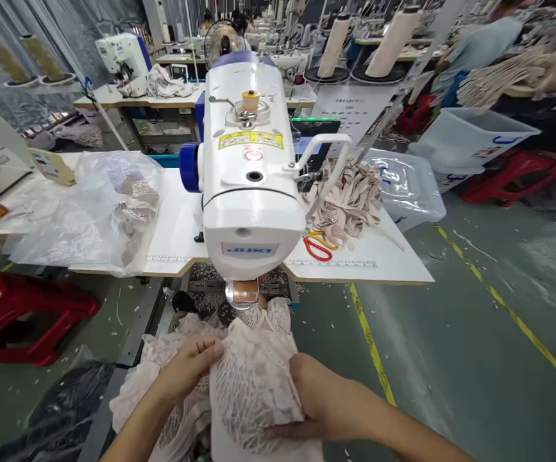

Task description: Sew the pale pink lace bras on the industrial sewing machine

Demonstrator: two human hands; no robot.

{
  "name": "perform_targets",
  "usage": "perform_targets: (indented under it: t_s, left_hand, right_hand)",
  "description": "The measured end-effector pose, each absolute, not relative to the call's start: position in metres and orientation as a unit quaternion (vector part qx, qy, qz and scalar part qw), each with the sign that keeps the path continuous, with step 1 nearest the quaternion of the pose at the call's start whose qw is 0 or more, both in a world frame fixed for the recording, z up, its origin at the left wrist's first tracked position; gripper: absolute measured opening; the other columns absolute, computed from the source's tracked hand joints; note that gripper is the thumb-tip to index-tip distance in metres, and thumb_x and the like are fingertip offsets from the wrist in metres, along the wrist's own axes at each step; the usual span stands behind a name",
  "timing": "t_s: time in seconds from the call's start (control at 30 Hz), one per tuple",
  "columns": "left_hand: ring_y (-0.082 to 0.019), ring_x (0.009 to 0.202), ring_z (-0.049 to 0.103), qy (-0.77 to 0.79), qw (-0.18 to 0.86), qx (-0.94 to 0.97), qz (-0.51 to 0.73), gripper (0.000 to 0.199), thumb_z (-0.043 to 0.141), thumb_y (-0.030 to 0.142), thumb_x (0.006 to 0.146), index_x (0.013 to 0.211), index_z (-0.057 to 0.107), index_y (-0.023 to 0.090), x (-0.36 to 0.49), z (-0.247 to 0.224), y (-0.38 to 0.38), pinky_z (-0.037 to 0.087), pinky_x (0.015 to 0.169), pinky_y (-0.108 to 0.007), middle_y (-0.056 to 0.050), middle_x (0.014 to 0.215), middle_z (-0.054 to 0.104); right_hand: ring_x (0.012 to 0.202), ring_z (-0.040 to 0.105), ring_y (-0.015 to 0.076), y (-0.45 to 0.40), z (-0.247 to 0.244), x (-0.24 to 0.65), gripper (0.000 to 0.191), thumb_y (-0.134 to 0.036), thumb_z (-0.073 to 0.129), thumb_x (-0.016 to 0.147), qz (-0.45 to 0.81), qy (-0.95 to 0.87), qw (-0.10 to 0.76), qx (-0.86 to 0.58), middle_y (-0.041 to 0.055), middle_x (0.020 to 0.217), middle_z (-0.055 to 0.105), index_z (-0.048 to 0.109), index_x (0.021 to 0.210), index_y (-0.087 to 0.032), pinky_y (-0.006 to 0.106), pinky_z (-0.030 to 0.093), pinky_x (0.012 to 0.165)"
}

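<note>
A white sewing machine (253, 192) stands in the middle, its head above pale pink lace fabric (253, 378). The lace lies over a narrow white arm bed, and its far end reaches the needle area. My left hand (193, 359) pinches the left edge of the lace between thumb and fingers. On the right side, my right hand (319, 398) grips the lace, with some fingers partly hidden by the cloth. More pale lace (176, 410) is heaped to the left of the bed, partly beneath my left forearm.
Red-handled scissors (317, 249) and a pile of beige straps (349, 199) lie right on the white table (369, 266). A plastic bag (109, 218) is at left. Red stools, plastic bins, and people stand farther off.
</note>
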State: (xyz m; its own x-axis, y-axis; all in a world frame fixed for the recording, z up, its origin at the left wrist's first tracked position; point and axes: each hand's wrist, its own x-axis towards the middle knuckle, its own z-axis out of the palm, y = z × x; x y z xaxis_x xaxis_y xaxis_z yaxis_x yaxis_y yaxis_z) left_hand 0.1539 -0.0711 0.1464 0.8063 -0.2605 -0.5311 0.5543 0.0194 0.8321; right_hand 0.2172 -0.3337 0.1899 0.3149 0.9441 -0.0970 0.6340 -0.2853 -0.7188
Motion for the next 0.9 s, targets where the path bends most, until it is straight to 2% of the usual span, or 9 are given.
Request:
perform_targets:
  t_s: [0.1,0.17,0.23,0.3,0.33,0.43,0.53,0.77,0.9]
  left_hand:
    - [-0.009,0.061,0.033,0.062,0.667,0.693,-0.268,0.042,0.054,0.053,0.090,0.071,0.048,0.017,0.168,0.156,-0.082,0.027,0.059,-0.023,0.004,0.066,0.038]
    - [-0.009,0.060,0.032,0.006,0.597,0.762,-0.251,0.042,0.048,0.049,0.094,0.067,0.043,0.018,0.176,0.167,-0.093,0.025,0.058,-0.024,0.004,0.065,0.035]
    - [-0.009,0.059,0.032,-0.051,0.544,0.806,-0.227,0.042,0.044,0.044,0.096,0.064,0.036,0.018,0.183,0.177,-0.105,0.023,0.057,-0.024,0.005,0.063,0.032]
    - [-0.008,0.057,0.030,-0.098,0.525,0.815,-0.224,0.042,0.043,0.040,0.097,0.063,0.032,0.018,0.187,0.183,-0.118,0.022,0.055,-0.024,0.005,0.060,0.030]
    - [-0.008,0.056,0.030,-0.118,0.518,0.815,-0.229,0.041,0.042,0.038,0.098,0.063,0.033,0.018,0.189,0.185,-0.123,0.022,0.054,-0.024,0.005,0.060,0.031]
    - [-0.007,0.055,0.034,-0.154,0.478,0.837,-0.219,0.038,0.041,0.035,0.097,0.064,0.039,0.017,0.195,0.189,-0.129,0.023,0.055,-0.022,0.005,0.059,0.038]
    - [-0.007,0.052,0.031,-0.091,0.419,0.890,-0.154,0.046,0.049,0.043,0.093,0.057,0.036,0.017,0.207,0.195,-0.118,0.019,0.052,-0.024,0.005,0.054,0.033]
    - [-0.011,0.052,0.040,0.094,0.440,0.882,-0.144,0.041,0.058,0.049,0.085,0.059,0.057,0.017,0.239,0.214,-0.086,0.029,0.050,-0.023,0.004,0.051,0.044]
    - [-0.017,0.060,0.053,0.072,0.391,0.917,-0.043,0.035,0.058,0.045,0.085,0.063,0.063,0.019,0.245,0.207,-0.081,0.043,0.059,-0.026,0.001,0.050,0.051]
  right_hand:
    - [0.050,0.041,0.0099,-0.353,0.191,0.226,0.044,-0.054,0.064,0.087,0.366,-0.450,0.289,-0.761,-0.0023,0.057,0.054,0.067,0.067,-0.015,0.023,0.034,0.051]
    - [0.061,0.054,0.0138,-0.361,0.186,0.233,0.035,-0.052,0.068,0.083,0.402,-0.393,0.297,-0.772,-0.0011,0.071,0.063,0.072,0.086,-0.018,0.023,0.041,0.059]
    - [0.093,0.063,0.0248,-0.363,0.181,0.239,0.060,-0.062,0.072,0.075,0.357,-0.329,0.328,-0.811,0.0069,0.106,0.069,0.066,0.119,-0.021,0.030,0.048,0.080]
    - [0.124,0.051,0.0331,-0.359,0.176,0.244,0.098,-0.070,0.075,0.066,0.276,-0.294,0.387,-0.829,0.0157,0.139,0.053,0.043,0.146,-0.022,0.040,0.042,0.100]
    - [0.128,0.047,0.0334,-0.355,0.173,0.246,0.102,-0.071,0.075,0.066,0.253,-0.302,0.415,-0.820,0.0167,0.143,0.049,0.039,0.148,-0.022,0.042,0.039,0.104]
    - [0.093,0.061,0.0226,-0.339,0.166,0.252,0.056,-0.063,0.067,0.081,0.266,-0.357,0.467,-0.764,0.0079,0.103,0.068,0.066,0.119,-0.021,0.030,0.045,0.082]
    - [0.059,0.048,0.0116,-0.323,0.160,0.261,0.042,-0.054,0.058,0.091,0.264,-0.311,0.496,-0.766,-0.0016,0.062,0.055,0.067,0.075,-0.017,0.023,0.032,0.056]
    - [0.057,0.044,0.0112,-0.299,0.169,0.295,0.040,-0.048,0.062,0.086,0.218,-0.215,0.533,-0.789,-0.0025,0.058,0.050,0.058,0.062,-0.017,0.023,0.028,0.054]
    - [0.059,0.049,0.0146,-0.294,0.171,0.310,0.039,-0.049,0.061,0.086,0.240,-0.216,0.538,-0.779,-0.0010,0.058,0.052,0.059,0.062,-0.019,0.025,0.035,0.056]
